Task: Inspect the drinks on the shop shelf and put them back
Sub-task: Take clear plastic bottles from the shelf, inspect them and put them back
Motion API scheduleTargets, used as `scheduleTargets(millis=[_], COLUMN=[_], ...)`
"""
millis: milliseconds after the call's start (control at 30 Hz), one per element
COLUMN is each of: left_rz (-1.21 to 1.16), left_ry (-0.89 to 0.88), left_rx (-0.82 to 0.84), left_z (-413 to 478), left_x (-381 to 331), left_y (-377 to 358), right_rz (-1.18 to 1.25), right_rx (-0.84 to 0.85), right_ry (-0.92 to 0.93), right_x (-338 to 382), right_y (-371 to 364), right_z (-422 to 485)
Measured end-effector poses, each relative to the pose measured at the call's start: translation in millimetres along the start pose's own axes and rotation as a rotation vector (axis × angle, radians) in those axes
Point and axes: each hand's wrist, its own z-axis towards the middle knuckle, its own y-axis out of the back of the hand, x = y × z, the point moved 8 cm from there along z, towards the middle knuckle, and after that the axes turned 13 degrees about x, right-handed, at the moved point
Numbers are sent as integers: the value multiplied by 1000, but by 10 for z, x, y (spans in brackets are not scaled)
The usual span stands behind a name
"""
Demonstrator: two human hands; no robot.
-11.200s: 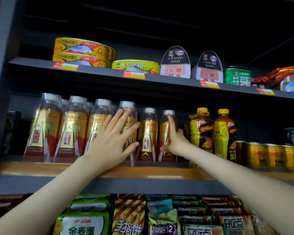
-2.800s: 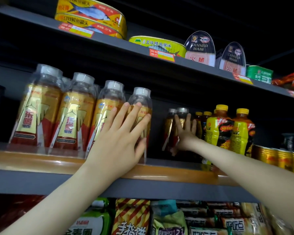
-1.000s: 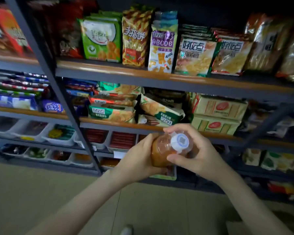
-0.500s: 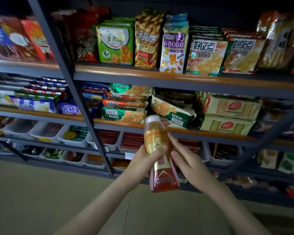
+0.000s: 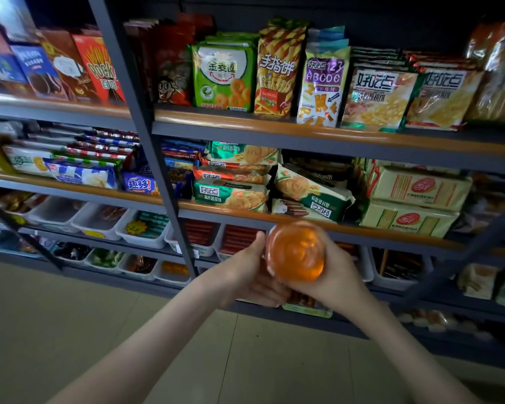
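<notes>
Tipped over since half a second ago, when it stood upright with its label showing, the drink bottle (image 5: 296,253) now points its round orange base straight at the viewer, so no label can be read. Both hands grasp it: the left hand (image 5: 245,272) has its thumb laid up the bottle's left side with the fingers curled beneath, and the right hand (image 5: 337,275) wraps the right side and underside. The bottle is held in the air in front of the shelving, level with the wood-coloured shelf edge (image 5: 362,231) under the biscuit packs and touching none of it. Behind the hands sit white tubs (image 5: 99,220) of small goods, one with a yellow tag (image 5: 136,228) that seems to read 2.5, though it is blurred. A grey metal upright (image 5: 146,135) splits the rack into two bays. On the shelf above the hands lie a pack marked Franzzi (image 5: 324,176) and cream cracker packs (image 5: 417,185) with red round marks. Higher up stand a green bag (image 5: 223,77) of ring snacks, a purple-topped bag (image 5: 322,83) printed ABCDE and 123, and a red Pocky box (image 5: 101,71) in the left bay. Below is a pale tiled floor (image 5: 70,330).
</notes>
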Motion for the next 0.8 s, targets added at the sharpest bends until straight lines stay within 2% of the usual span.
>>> scheduleTargets(millis=[67, 100, 133, 167, 267, 367, 533, 600, 700, 767, 800], left_rz=[558, 957, 1274, 1492, 1712, 1884, 1932, 1766, 1306, 1050, 969], left_ry=[-84, -168, -300, -424, -809, -1066, -1248, -1276, -1111, -881, -793], left_rx=[-214, -417, -605, -677, -580, -533, -470, -449, -443, -462, -449], left_z=[-85, -143, -227, -243, -209, -225, -252, -280, -275, -223, -187], left_x=[-139, -273, -398, -417, -340, -342, -424, -453, -550, -583, -575], left_y=[131, 209, 189, 101, -102, -285, -404, -416, -291, -150, -107], right_rz=[126, 209, 311, 412, 591, 642, 635, 626, 527, 386, 417], right_rx=[-108, -114, -103, -85, -55, -10, 106, 139, 71, 34, 37], right_ry=[-131, -168, -189, -197, -218, -269, -369, -419, -449, -344, -259], right_x=[-90, -126, -149, -155, -131, -135, -292, -363, -475, -420, -327], right_y=[130, 162, 172, 172, 169, 93, -29, -40, 43, 144, 170], right_z=[-10, -7, -1, 7, 2, -9, -45, -66, -131, -158, -161])
